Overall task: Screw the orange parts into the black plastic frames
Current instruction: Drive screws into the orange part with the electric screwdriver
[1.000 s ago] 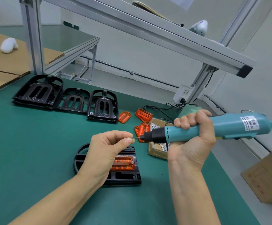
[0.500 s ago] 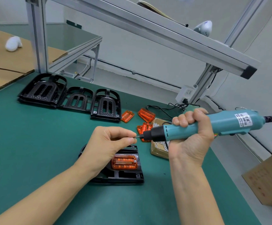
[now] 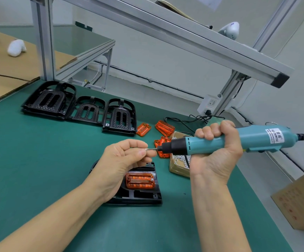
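Observation:
A black plastic frame lies on the green mat with an orange part seated in it. Above it, my left hand pinches a small screw between thumb and forefinger, right at the bit of a teal electric screwdriver. My right hand grips the screwdriver's body and holds it level, bit pointing left. Three more black frames sit in a row at the back left. Loose orange parts lie behind the screwdriver's nose.
A small cardboard box of screws sits under the screwdriver. An aluminium frame post and crossbeam stand over the bench. A power strip and cables are at the back, and a cardboard box sits right of the mat edge.
My left hand's thumb and forefinger have closed up to the screwdriver bit with the screw. The screwdriver has tipped slightly closer to level. The view has shifted a little.

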